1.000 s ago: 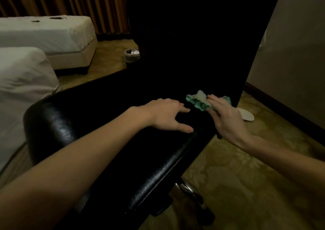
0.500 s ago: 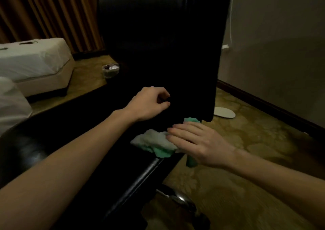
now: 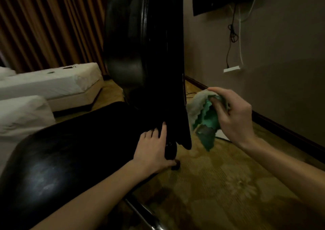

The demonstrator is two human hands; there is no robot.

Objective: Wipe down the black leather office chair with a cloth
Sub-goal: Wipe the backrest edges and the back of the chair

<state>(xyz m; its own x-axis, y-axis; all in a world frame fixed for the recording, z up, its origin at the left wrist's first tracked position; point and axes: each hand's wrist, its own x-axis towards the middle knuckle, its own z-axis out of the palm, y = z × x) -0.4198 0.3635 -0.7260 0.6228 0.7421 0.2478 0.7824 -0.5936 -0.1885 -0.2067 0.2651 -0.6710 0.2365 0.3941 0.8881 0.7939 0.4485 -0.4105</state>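
Observation:
The black leather office chair fills the left and middle of the view, its seat low at the left and its tall backrest upright in the centre, seen nearly edge-on. My left hand rests on the rear edge of the seat where the backrest joins it, fingers spread, thumb over the side. My right hand is off the chair to the right of the backrest, holding a crumpled green and white cloth that hangs in the air just beside the backrest's edge.
Two white beds stand at the left before brown curtains. A beige wall with a dark skirting board runs along the right, with cables and a white socket bar hanging under a dark screen. Patterned carpet covers the floor. A chrome chair leg shows below.
My right hand lifted the cloth off the seat edge and moved it right, past the backrest's side. My left hand dropped from the backrest onto the seat's rear edge. The view swung right.

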